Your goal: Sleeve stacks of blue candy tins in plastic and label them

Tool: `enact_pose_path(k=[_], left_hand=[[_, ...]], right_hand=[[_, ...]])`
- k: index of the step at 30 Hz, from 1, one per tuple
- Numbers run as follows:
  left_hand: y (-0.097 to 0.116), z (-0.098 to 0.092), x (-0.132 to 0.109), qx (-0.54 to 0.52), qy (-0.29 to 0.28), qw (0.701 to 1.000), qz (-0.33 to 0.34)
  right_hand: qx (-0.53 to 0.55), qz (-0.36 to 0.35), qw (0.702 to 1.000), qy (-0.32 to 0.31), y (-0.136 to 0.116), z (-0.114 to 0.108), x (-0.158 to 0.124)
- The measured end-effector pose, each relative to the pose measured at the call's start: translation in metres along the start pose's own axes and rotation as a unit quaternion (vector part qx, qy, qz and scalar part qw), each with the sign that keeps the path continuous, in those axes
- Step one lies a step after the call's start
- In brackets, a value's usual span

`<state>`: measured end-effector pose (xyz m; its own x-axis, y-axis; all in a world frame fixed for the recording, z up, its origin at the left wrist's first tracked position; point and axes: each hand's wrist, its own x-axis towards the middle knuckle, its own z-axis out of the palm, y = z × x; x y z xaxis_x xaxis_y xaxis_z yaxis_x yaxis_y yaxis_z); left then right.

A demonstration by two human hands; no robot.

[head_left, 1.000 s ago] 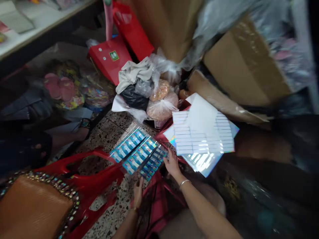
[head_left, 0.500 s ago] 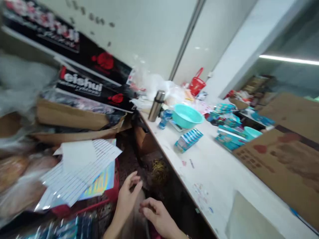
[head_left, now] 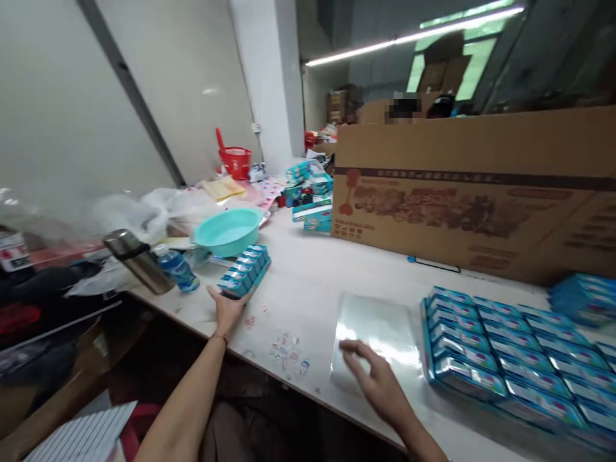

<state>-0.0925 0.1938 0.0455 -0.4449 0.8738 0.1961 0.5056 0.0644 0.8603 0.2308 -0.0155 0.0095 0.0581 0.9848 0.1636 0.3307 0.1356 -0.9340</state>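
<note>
My left hand (head_left: 228, 314) reaches across the white table to a row of small blue boxes (head_left: 245, 269). Its thumb and fingers are spread around the near end of the row, gripping it. My right hand (head_left: 373, 375) is over a stack of clear plastic sheets (head_left: 375, 321), fingers apart and holding nothing. Whether its fingertips touch the top sheet I cannot tell. To the right of the sheets, several rows of similar blue boxes (head_left: 510, 359) stand side by side.
A turquoise basin (head_left: 230, 232), a water bottle (head_left: 179, 269) and a steel thermos (head_left: 139, 262) stand at the left. Behind the table's middle rises a large cardboard box (head_left: 462, 192). Small stickers (head_left: 289, 353) lie near the front edge of the table (head_left: 308, 276).
The view has swung right, from the floor clutter to the table. My hands have moved apart: the left now holds the row of boxes, the right is over the clear sheets.
</note>
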Motion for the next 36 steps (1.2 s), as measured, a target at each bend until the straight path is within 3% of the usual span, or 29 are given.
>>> enact_pose_path(k=[3,7,9,12,16,18,21,24,27,29,31,33,36], left_hand=[[0.011,0.005,-0.024,0.095,0.021,0.995,-0.009],[0.02,0.02,-0.083,0.122,0.027,0.992,-0.027],[0.022,0.029,-0.113,0.113,0.018,0.993,-0.034],[0.019,0.04,-0.148,0.087,0.025,0.996,-0.028],[0.002,0.044,-0.184,0.017,0.017,1.0,0.001],[-0.008,0.04,-0.206,-0.02,0.029,0.998,0.043],[-0.01,0.026,-0.235,-0.076,0.03,0.982,0.169],[0.027,0.016,-0.235,-0.088,-0.078,0.941,0.317],[0.091,0.029,-0.203,-0.053,-0.175,0.894,0.408],[0.129,0.049,-0.179,-0.036,-0.22,0.881,0.417],[0.153,0.071,-0.162,-0.035,-0.316,0.862,0.394],[0.164,0.088,-0.156,-0.051,-0.4,0.843,0.357],[0.169,0.094,-0.155,-0.093,-0.45,0.813,0.357]], right_hand=[[-0.188,0.035,0.972,0.135,0.023,-0.035,0.05],[-0.358,0.157,0.907,0.154,0.059,-0.042,0.096],[-0.365,0.158,0.903,0.165,0.078,-0.037,0.102],[-0.332,0.1,0.914,0.209,0.101,-0.029,0.099],[-0.316,0.071,0.915,0.238,0.112,-0.025,0.095],[-0.313,0.056,0.914,0.253,0.109,-0.026,0.095],[-0.307,0.015,0.908,0.283,0.1,-0.03,0.091],[-0.298,-0.083,0.89,0.334,0.083,-0.033,0.078],[-0.307,-0.178,0.862,0.363,0.056,-0.034,0.059],[-0.323,-0.202,0.854,0.356,0.038,-0.034,0.047],[-0.339,-0.199,0.854,0.342,0.025,-0.037,0.038],[-0.351,-0.175,0.856,0.337,0.018,-0.044,0.034],[-0.348,-0.142,0.87,0.32,0.007,-0.066,0.035]])
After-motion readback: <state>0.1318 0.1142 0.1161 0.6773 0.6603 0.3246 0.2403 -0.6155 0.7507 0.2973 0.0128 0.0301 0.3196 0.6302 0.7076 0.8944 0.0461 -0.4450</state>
